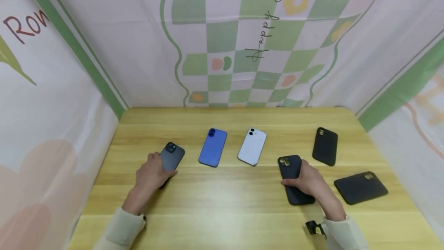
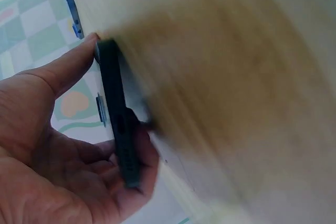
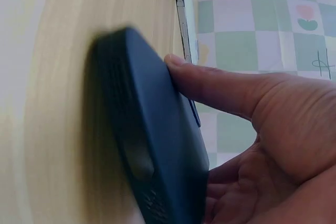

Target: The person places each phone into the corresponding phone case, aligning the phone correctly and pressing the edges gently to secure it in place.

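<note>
On the left of the wooden table, my left hand grips a dark grey phone by its long sides. The left wrist view shows the thumb on one edge of this phone and fingers curled round the other. To the right, my right hand holds a black phone case between thumb and fingers, with camera holes at its top. A port slot and small speaker holes show along the bottom edge of that case in the right wrist view, where it leans above the tabletop.
Between the hands lie a blue phone and a white phone, backs up. Two more black cases lie at the right, one upright case and one sideways case. Patterned cloth closes off the table's back and sides.
</note>
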`<action>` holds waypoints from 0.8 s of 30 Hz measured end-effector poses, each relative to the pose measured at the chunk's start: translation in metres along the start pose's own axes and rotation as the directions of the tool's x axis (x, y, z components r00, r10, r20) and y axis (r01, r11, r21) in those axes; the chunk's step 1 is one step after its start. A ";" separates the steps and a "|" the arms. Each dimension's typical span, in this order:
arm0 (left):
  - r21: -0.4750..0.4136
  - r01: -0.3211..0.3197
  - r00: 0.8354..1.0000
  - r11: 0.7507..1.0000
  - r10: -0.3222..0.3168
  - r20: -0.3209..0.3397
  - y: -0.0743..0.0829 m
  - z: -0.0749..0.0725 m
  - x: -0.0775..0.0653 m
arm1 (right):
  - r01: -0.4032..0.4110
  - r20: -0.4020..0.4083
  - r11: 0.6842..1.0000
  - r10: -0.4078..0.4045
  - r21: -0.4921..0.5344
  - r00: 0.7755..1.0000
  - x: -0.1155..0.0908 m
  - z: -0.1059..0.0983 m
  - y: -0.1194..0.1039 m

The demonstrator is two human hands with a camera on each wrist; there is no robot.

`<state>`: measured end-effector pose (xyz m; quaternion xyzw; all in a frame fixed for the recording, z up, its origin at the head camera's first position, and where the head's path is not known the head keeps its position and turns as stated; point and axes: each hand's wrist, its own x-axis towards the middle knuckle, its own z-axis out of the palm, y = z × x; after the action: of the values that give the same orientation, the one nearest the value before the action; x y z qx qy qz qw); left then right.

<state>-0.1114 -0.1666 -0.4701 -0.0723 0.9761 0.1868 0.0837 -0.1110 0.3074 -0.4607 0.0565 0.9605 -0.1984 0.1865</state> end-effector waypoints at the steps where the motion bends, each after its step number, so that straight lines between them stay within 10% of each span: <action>1: 0.002 0.002 1.000 1.000 -0.002 0.007 0.000 -0.001 0.000 | -0.003 0.003 1.000 0.003 0.007 1.000 0.000 0.000 0.001; 24: -0.210 -0.151 0.987 0.966 0.157 0.013 -0.007 0.001 0.003 | 0.119 -0.182 0.971 -0.082 0.208 0.980 -0.007 -0.025 0.007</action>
<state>-0.1126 -0.1734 -0.4739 -0.0017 0.9526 0.2948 0.0753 -0.1115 0.3238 -0.4393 0.0446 0.9472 -0.3059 0.0854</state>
